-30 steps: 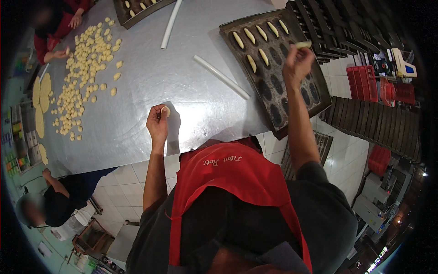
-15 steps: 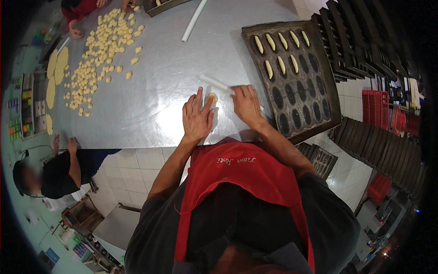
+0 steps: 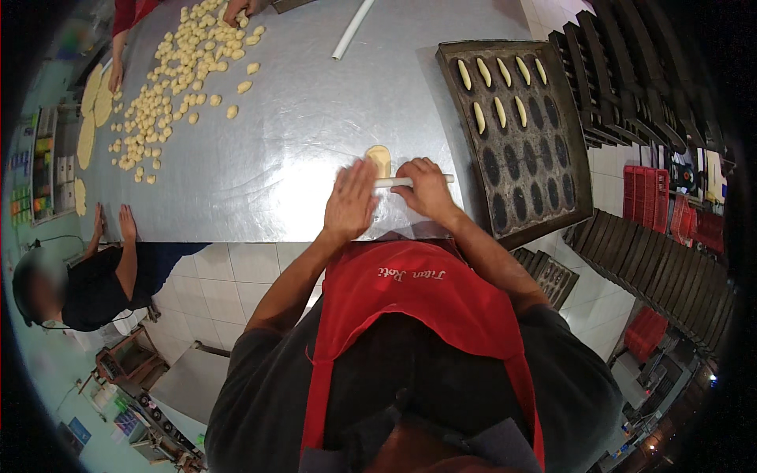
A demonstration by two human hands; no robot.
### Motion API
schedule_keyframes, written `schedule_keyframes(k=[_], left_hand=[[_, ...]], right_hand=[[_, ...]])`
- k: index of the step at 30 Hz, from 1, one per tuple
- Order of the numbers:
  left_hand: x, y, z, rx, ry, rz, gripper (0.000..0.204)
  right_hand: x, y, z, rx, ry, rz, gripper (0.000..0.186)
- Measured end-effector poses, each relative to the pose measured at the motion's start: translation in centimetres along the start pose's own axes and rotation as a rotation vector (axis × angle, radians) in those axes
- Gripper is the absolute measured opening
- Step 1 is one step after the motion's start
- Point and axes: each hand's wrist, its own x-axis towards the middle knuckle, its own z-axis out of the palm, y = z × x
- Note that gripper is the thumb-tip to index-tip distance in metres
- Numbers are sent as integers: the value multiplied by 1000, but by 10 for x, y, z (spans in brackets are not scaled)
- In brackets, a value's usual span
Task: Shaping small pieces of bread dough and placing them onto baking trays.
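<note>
A flattened oval of dough [image 3: 378, 160] lies on the metal table before me. Across its near end rests a thin white rolling pin [image 3: 392, 182]. My right hand [image 3: 430, 191] is closed over the pin toward its right end, thumb along it. At the pin's left end is my left hand [image 3: 352, 200], somewhat smeared by motion, its fingers stretched out flat; it hides that end. To the right stands a dark moulded baking tray [image 3: 516, 142], with several slim dough rolls [image 3: 501, 113] in the hollows of its two far rows.
Many small dough balls [image 3: 189, 67] and flat dough sheets [image 3: 95, 110] cover the table's left side. A second white rod [image 3: 352, 30] lies farther back. Co-workers' hands [image 3: 236, 11] are at the far left. Stacked trays [image 3: 619, 79] and red crates [image 3: 645, 197] stand right.
The rolling pin has come nearer to me, and the dough, small before, is now a longer flat oval. My left hand has left the dough for the pin's left end.
</note>
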Motion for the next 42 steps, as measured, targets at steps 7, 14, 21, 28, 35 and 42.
schedule_keyframes(k=[7,14,21,28,35,42], left_hand=[[39,6,2,-182,268,-123,54],[0,8,-6,-100,212,120,47],[25,-70,-26,-449,240,-218,28],[42,-308,-78,47,623,-627,39],[68,-272,-76,-476,485,-619,25],[21,-167,-51,-832,416,-601,24]], right_hand=[[40,3,22,-343,338,-129,39],[-4,-39,24,-458,248,-256,35],[80,-78,40,-66,274,41,32],[62,-92,51,-479,30,58,69],[80,-58,43,-84,45,17,49],[0,-20,-8,-12,217,64,31]])
